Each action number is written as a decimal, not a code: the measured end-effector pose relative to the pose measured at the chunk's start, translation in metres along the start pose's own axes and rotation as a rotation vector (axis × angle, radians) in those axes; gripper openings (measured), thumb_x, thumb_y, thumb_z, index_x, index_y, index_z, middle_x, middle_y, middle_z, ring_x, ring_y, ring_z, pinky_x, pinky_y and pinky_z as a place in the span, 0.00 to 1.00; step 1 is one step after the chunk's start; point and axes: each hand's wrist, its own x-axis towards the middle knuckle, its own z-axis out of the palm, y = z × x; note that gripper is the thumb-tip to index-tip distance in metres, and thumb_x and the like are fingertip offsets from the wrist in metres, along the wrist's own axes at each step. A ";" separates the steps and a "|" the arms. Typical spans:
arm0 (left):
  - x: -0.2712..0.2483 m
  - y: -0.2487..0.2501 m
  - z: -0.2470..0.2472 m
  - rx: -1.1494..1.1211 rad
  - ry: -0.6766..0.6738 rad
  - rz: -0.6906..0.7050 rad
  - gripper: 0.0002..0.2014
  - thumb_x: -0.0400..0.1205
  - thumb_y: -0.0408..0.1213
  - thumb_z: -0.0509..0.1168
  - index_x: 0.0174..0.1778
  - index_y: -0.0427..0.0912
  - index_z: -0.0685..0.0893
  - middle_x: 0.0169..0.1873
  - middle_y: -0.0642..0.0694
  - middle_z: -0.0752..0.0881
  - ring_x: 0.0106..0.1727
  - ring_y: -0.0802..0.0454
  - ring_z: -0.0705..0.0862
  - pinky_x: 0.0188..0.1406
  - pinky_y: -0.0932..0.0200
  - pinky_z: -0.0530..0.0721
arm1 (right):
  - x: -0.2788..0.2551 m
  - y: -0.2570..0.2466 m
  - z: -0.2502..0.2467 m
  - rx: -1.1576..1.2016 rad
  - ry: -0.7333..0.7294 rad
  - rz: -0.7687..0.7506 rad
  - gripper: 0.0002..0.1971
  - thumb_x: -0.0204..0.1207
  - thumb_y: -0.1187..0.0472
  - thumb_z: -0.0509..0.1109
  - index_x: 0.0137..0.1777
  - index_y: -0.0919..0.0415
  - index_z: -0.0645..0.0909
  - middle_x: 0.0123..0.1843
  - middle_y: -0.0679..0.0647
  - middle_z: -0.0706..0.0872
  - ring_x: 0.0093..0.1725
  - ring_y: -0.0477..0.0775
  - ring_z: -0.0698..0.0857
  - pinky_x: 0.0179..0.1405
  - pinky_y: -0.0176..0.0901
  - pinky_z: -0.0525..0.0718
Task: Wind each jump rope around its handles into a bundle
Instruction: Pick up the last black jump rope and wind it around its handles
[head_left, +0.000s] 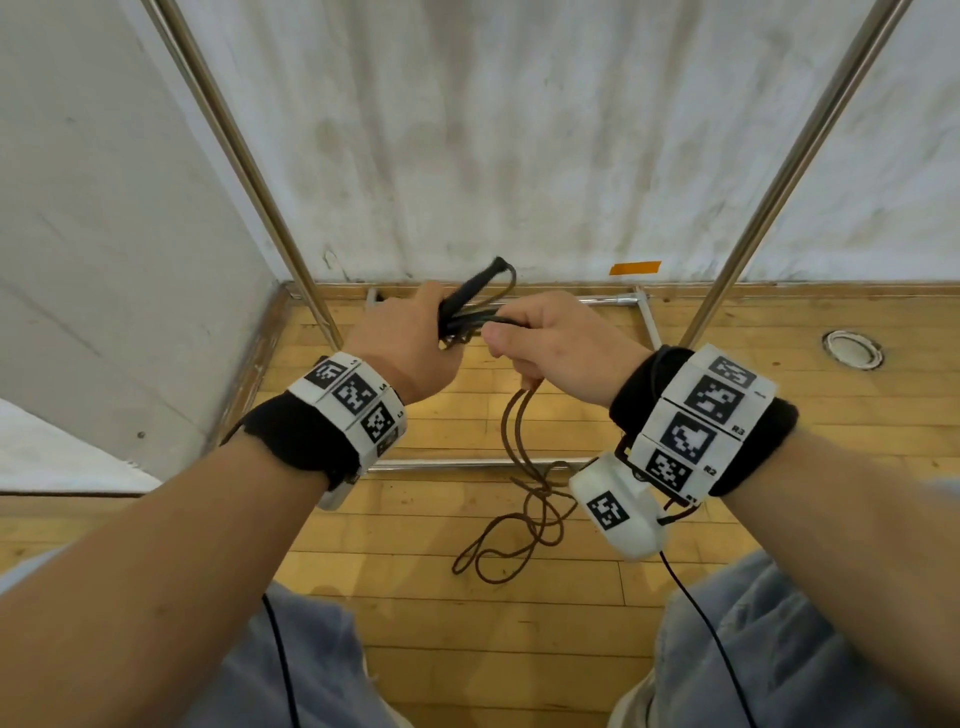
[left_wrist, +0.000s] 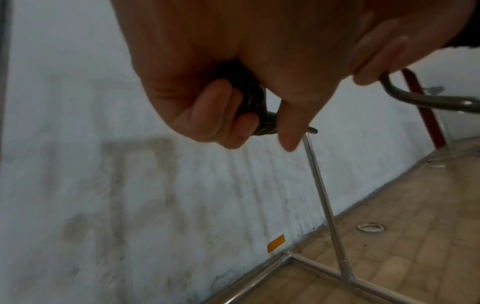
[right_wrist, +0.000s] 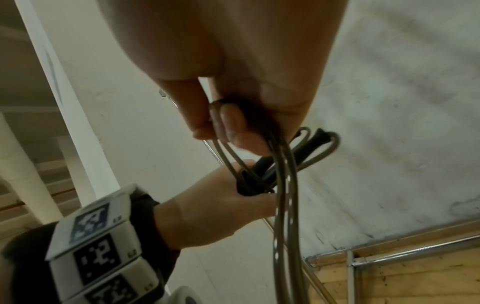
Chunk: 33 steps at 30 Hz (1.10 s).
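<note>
My left hand (head_left: 410, 338) grips the two black jump rope handles (head_left: 470, 293) together, tips pointing up and away; the handles (right_wrist: 306, 150) show past its fingers in the right wrist view. My right hand (head_left: 545, 338) holds the brown rope (head_left: 519, 431) close beside the handles, fingers curled round a doubled strand (right_wrist: 283, 185). From that fist the rope hangs down and lies in loose loops (head_left: 514, 540) on the wooden floor. In the left wrist view my left hand's fingers (left_wrist: 213, 115) wrap the dark handle ends (left_wrist: 254, 105).
A metal rack frame stands around me, with slanted poles (head_left: 244, 156) (head_left: 795, 156) and floor bars (head_left: 467, 464). A white wall (head_left: 519, 130) lies ahead, orange tape (head_left: 635, 268) on it. A round metal floor fitting (head_left: 852, 349) sits at the right.
</note>
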 end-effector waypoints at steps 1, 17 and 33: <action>-0.003 0.003 0.004 0.009 -0.006 0.036 0.18 0.76 0.59 0.65 0.48 0.51 0.68 0.30 0.57 0.76 0.26 0.62 0.72 0.20 0.62 0.63 | 0.001 -0.001 0.001 0.007 -0.003 -0.006 0.14 0.83 0.59 0.60 0.35 0.60 0.77 0.23 0.48 0.68 0.23 0.48 0.68 0.31 0.48 0.75; -0.014 0.019 0.001 0.044 -0.191 0.267 0.12 0.83 0.42 0.61 0.62 0.51 0.72 0.42 0.50 0.84 0.37 0.49 0.81 0.33 0.54 0.78 | 0.024 0.027 -0.033 -0.329 0.342 -0.011 0.11 0.77 0.50 0.69 0.41 0.56 0.86 0.33 0.48 0.83 0.33 0.44 0.77 0.32 0.33 0.72; -0.019 0.027 -0.045 -0.525 -0.099 0.287 0.14 0.80 0.47 0.69 0.40 0.57 0.66 0.32 0.56 0.75 0.29 0.69 0.75 0.27 0.74 0.71 | 0.029 0.043 -0.019 0.482 0.027 0.204 0.20 0.84 0.57 0.56 0.28 0.54 0.72 0.21 0.46 0.71 0.18 0.45 0.65 0.15 0.34 0.63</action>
